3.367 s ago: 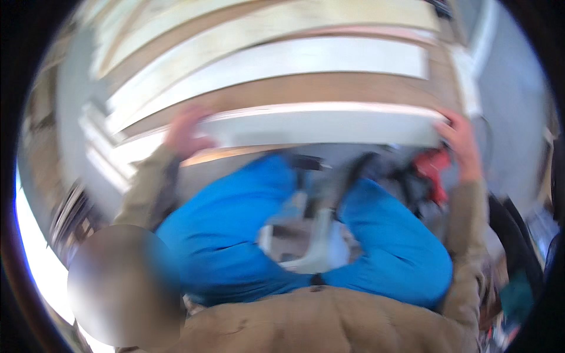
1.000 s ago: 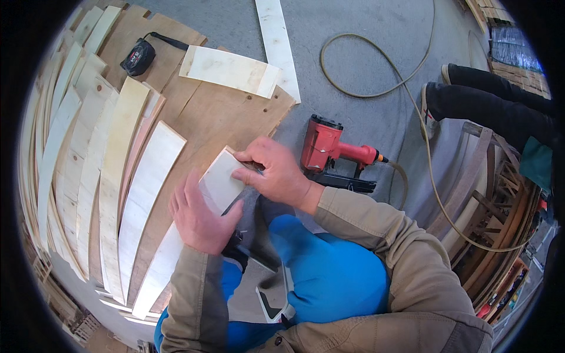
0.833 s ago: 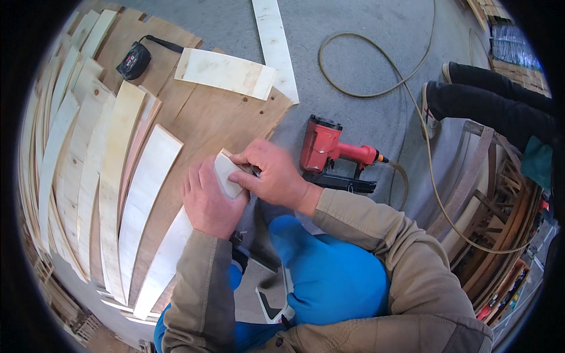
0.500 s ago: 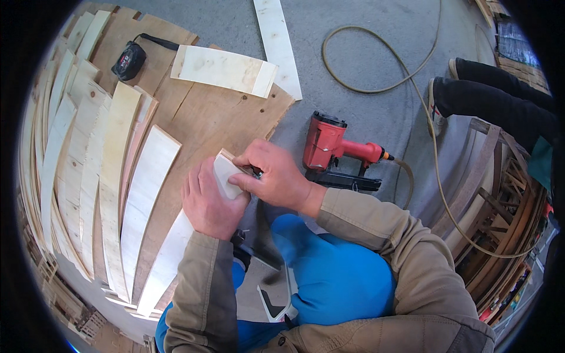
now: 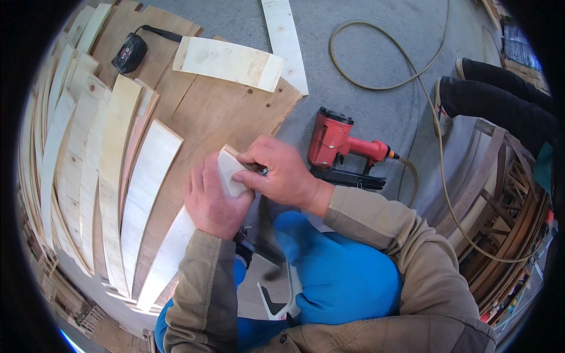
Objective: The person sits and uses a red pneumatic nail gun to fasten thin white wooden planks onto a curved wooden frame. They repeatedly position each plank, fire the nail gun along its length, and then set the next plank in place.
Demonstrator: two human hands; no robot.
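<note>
A pale wooden board (image 5: pixel 231 176) has its far end between my two hands. My left hand (image 5: pixel 213 200) is closed around the board from the left side, fingers over its edge. With thumb and bent fingers, my right hand (image 5: pixel 282 175) pinches at the right edge of that end. A small shiny metal tool (image 5: pixel 262 171) pokes out from under the right fingers; most of it is hidden, so its kind is unclear. To the right of my right hand, a red nail gun (image 5: pixel 331 141) lies on the floor with its hose attached.
A plywood sheet (image 5: pixel 218 109) bears several pale strips (image 5: pixel 152 167) on the left, a short board (image 5: pixel 226 62) and a black tape measure (image 5: pixel 130 53). A tan air hose (image 5: pixel 432 117) loops across the floor. Another person's dark-trousered legs (image 5: pixel 494 97) are at the right, near a wooden frame (image 5: pixel 471 170).
My hands stay on the board's end, with the right hand shifted slightly and more of the metal tool showing. The surroundings have slid a little rightward in the view.
</note>
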